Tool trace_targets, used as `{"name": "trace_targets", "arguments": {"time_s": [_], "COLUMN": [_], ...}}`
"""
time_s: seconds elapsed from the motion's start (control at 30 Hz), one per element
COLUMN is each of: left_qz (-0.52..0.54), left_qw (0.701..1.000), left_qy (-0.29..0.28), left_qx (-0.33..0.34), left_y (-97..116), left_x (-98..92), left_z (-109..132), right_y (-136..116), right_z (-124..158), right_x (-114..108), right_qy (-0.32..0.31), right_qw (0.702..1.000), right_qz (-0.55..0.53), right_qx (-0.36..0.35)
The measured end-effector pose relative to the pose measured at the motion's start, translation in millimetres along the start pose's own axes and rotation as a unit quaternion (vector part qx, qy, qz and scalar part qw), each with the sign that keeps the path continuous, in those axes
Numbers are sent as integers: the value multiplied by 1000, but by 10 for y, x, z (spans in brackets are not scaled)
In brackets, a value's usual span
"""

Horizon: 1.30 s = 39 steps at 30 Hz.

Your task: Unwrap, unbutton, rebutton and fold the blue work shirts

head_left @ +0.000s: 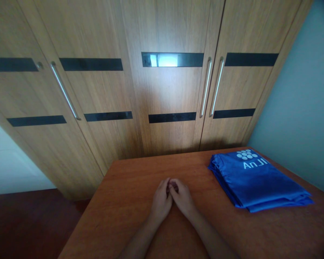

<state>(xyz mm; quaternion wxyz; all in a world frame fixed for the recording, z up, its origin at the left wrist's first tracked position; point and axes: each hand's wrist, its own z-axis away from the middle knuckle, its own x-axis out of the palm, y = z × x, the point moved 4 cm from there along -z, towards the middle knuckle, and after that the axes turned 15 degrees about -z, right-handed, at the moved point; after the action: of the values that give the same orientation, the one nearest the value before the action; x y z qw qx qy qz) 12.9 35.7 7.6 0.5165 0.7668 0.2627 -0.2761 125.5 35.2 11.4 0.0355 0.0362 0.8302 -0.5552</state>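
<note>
My left hand [162, 199] and my right hand [182, 196] rest together on the reddish-brown wooden table [129, 194]. Their fingers are curled inward and meet at the tips, with the thumbs close to each other. Nothing shows in the small gap between them. To the right of my hands, and apart from them, a folded blue cloth [256, 183] lies on the table. It is in several layers and carries a white print of dots and letters that reads mirrored.
Behind the table stands a wooden wardrobe [172, 90] with dark strips and long metal handles [206, 88]. A pale blue wall [307, 108] borders the right side. White panelling [13, 158] and dark red floor [27, 223] show at the left.
</note>
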Motion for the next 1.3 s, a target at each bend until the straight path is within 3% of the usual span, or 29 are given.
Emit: {"name": "trace_targets", "arguments": {"time_s": [0.13, 0.47, 0.83, 1.1, 1.3], "left_qz": [14, 112, 161, 184, 260], "left_qw": [1000, 993, 986, 982, 962], "left_qy": [-5, -33, -34, -36, -25], "left_qx": [20, -5, -15, -21, -78], "left_y": [58, 96, 66, 117, 21], "left_x": [-47, -83, -46, -94, -123], "left_z": [-3, -9, -19, -46, -72], "right_y": [15, -11, -8, -39, -33], "right_z": [-22, -55, -31, -38, -59], "right_x": [2, -34, -91, -55, -26], "right_qy": [-15, -21, -20, -33, -10], "right_qw": [998, 967, 945, 955, 960], "right_qz": [-57, -235, -295, -274, -251], "right_qx": [29, 97, 140, 112, 119]}}
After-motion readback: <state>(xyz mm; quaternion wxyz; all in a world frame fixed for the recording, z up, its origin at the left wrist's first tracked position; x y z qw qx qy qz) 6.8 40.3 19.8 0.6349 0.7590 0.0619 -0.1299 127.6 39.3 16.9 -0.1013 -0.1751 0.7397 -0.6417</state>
